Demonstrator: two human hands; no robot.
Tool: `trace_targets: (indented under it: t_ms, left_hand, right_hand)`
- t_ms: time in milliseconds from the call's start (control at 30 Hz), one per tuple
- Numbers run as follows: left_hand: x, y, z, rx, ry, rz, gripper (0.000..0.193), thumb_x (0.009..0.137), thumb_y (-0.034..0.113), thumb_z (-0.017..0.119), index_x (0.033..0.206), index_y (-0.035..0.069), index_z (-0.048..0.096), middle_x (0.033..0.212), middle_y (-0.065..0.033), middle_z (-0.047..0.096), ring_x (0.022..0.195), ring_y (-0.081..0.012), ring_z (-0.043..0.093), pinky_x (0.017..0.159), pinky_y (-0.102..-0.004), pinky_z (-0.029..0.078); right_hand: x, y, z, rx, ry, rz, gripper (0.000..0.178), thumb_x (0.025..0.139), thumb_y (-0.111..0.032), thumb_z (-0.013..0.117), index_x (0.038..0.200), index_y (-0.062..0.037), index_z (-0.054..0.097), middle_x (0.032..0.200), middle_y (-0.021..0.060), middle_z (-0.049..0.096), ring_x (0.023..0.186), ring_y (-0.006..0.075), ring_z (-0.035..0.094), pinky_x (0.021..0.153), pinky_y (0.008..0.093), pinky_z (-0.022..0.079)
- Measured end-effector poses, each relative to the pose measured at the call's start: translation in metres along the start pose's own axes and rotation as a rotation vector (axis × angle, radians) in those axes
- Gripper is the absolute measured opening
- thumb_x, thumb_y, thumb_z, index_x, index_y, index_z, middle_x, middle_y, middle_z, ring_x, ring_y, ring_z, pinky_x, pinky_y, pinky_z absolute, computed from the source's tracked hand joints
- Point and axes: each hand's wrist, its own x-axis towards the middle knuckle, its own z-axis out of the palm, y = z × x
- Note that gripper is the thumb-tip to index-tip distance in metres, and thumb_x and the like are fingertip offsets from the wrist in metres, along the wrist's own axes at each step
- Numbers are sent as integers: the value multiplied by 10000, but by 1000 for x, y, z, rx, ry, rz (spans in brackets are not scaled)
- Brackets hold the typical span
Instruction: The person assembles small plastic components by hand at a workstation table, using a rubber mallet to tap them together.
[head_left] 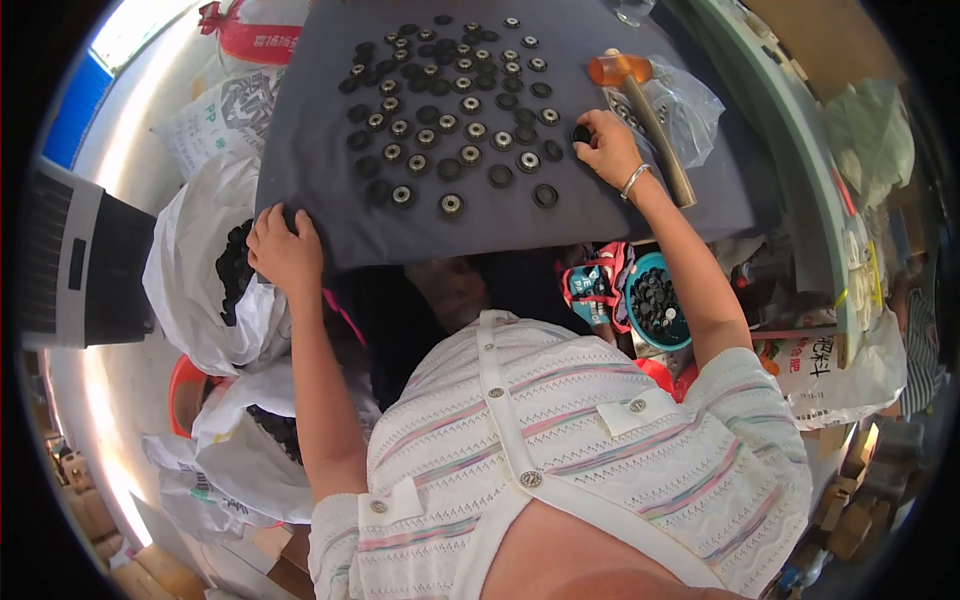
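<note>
My right hand (610,150) pinches a black rubber ring (581,133) above the right part of the grey-covered table (330,235). At the table's left front corner lies my left hand (285,248), its fingers apart on the cloth and nothing visible in them. Spread over the middle of the cloth are many small round pieces: black rings (500,176) and black rings with a metal centre, like small bearings (451,205). A mallet with an orange head (620,68) and wooden handle (662,148) lies just beyond my right hand, partly over a clear plastic bag (690,112) with small metal pieces.
White sacks (180,255) holding black pieces stand left of the table, near a red-orange tub (188,392) and a grey-black bin (100,260). A teal basin (684,330) of small black parts sits below the table's right front edge. A green metal frame (795,130) borders the right.
</note>
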Motion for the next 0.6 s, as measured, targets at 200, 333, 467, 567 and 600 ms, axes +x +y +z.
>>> trace_targets:
  t_ms: [200,333,467,567,600]
  left_hand:
    - [1,1,1,-5,8,9,348,799,295,640,1078,90,669,1186,-40,629,1141,-274,530,972,-445,377]
    - [-1,-2,2,-2,4,13,346,800,297,638,1078,95,671,1187,-36,630,1141,-274,530,971,-440,379]
    - [0,-1,3,17,11,21,341,804,299,633,1077,100,673,1190,-32,629,1135,-272,535,965,-438,383]
    - [0,-2,4,21,10,23,340,807,302,629,1079,101,673,1190,-33,629,1132,-272,536,963,-439,384]
    - [1,-2,4,15,8,21,341,808,303,627,1080,102,673,1189,-34,630,1132,-272,535,964,-441,384]
  right_hand:
    - [-27,-2,1,-188,175,-189,281,752,-108,687,1024,-93,621,908,130,539,814,328,601,716,418,505]
    - [-47,-11,-7,-274,101,-311,253,779,-119,688,1022,-90,624,922,119,545,800,320,610,683,416,513]
    - [-54,-4,-13,-161,51,-302,298,781,-126,694,1066,-80,625,956,131,557,840,332,609,723,416,509]
    - [-40,-9,-23,-32,-39,-196,383,773,-102,692,1147,-64,618,1002,161,565,916,348,593,825,400,484]
    - [-36,-4,-23,-31,-41,-196,383,773,-102,692,1147,-64,618,1002,161,565,916,348,593,825,400,484]
